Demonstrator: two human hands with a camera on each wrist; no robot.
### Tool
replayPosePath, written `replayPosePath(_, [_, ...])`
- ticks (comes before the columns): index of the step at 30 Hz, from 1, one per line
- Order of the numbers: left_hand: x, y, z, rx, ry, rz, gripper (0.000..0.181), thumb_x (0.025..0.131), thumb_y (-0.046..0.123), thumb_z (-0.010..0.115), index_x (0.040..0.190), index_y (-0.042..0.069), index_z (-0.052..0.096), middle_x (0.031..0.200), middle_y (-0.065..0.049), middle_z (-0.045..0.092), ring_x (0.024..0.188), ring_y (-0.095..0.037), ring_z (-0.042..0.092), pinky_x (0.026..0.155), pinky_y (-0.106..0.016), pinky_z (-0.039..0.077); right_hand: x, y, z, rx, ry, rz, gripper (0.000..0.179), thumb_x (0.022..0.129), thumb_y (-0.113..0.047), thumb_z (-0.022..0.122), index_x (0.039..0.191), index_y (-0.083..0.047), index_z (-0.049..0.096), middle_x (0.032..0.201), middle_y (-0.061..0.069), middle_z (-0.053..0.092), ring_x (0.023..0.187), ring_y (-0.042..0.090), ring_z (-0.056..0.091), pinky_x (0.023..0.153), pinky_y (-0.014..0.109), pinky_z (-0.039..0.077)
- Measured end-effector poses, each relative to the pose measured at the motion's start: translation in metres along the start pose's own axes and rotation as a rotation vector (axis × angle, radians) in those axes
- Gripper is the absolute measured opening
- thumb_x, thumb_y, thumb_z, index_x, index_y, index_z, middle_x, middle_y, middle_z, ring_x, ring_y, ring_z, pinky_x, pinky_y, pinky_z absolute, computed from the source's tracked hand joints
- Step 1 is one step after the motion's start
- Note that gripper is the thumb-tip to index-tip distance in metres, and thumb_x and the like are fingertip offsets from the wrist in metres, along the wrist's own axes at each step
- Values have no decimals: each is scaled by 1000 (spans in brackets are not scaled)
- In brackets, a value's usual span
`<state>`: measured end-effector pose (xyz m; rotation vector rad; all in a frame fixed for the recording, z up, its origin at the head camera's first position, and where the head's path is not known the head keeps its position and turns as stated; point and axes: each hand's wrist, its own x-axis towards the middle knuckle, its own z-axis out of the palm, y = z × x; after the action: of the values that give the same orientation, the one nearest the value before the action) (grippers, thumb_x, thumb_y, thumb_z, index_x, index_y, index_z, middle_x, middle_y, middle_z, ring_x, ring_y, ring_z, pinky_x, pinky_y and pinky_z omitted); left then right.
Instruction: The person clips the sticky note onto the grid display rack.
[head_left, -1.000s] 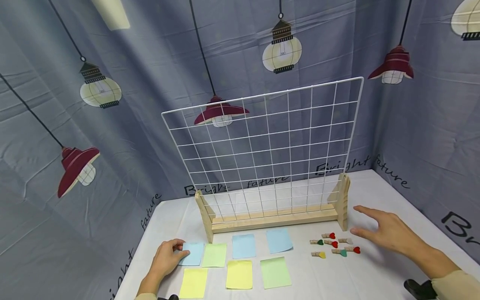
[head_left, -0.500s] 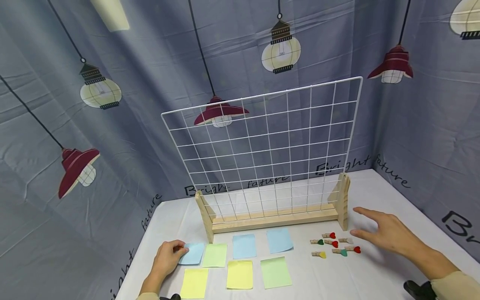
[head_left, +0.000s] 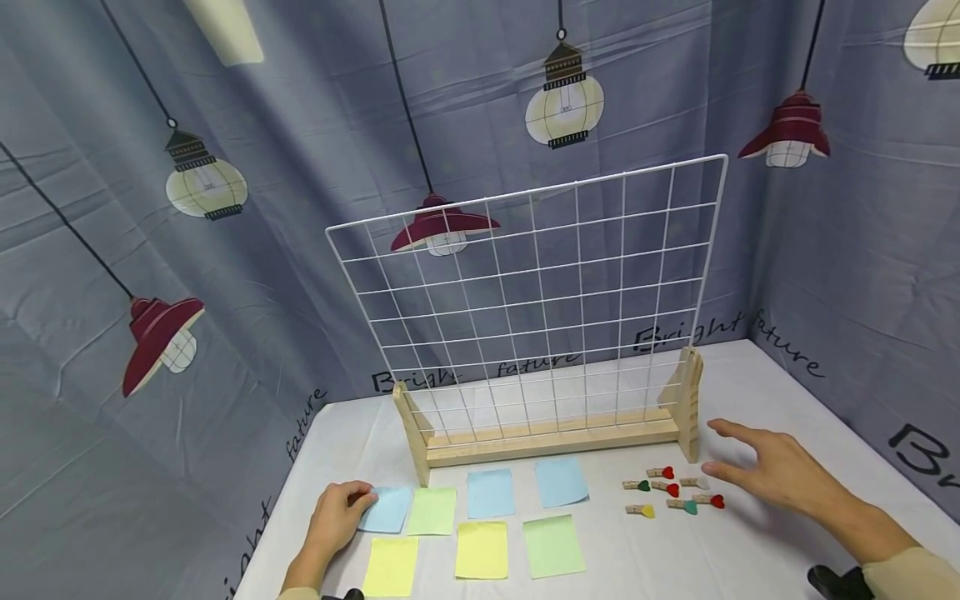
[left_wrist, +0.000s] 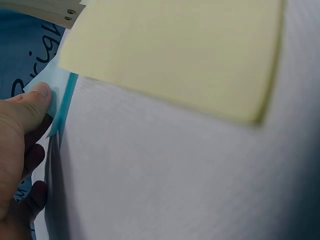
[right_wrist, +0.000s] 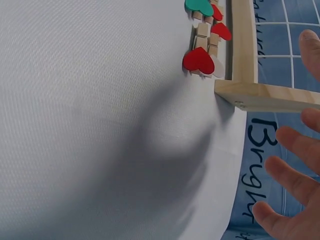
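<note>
At the left of the row of paper squares, my left hand [head_left: 333, 518] pinches the left edge of a blue sticky note [head_left: 388, 510]. In the left wrist view the thumb [left_wrist: 37, 102] lies on top of that blue note [left_wrist: 62, 95], with the other fingers curled below. My right hand [head_left: 780, 467] hovers over the table at the right, fingers spread and holding nothing. Just left of it lie several small wooden clothespins [head_left: 673, 505] with coloured hearts. A red-heart clothespin [right_wrist: 198, 61] shows in the right wrist view.
Other sticky notes, including a green one [head_left: 432, 512], a yellow one [head_left: 482, 550] and a blue one [head_left: 491, 493], lie on the white table [head_left: 637, 567]. Behind them stands a white wire grid [head_left: 555, 292] on a wooden base [head_left: 551, 439]. A printed curtain [head_left: 300, 208] surrounds the table.
</note>
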<state>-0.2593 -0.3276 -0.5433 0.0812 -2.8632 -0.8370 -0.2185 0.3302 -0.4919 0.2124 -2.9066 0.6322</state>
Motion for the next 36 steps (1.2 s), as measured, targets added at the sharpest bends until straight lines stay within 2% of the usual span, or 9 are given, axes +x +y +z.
replayPosePath(10, [-1,2,-5,-46,7,16,13,95,16,73,104,8,79,98,-1,72,99,-21,63,91,-52,52,1,-1,0,0,-10,7,82,86,-57,76,141,0,57,135,38,59,118,60,58,89,72,48])
replayPosePath(17, [-3,6,-10,-51,19,9,12,96,17,72,104,11,79,94,0,68,93,-15,56,85,-41,50,0,0,4,20,-20,13,81,87,-56,76,141,0,58,136,38,58,120,62,55,91,73,47])
replayPosePath(26, [-4,14,-17,-54,74,36,11,96,17,73,102,12,80,91,2,70,89,-14,53,76,-29,43,1,-1,6,27,-36,15,79,87,-56,76,140,0,60,134,39,59,119,62,56,90,72,47])
replayPosePath(36, [-5,23,-23,-63,94,48,10,95,16,73,101,12,80,90,3,70,86,-13,51,74,-28,40,-2,-1,11,37,-20,8,74,87,-56,76,136,-2,64,129,38,62,117,60,58,89,71,48])
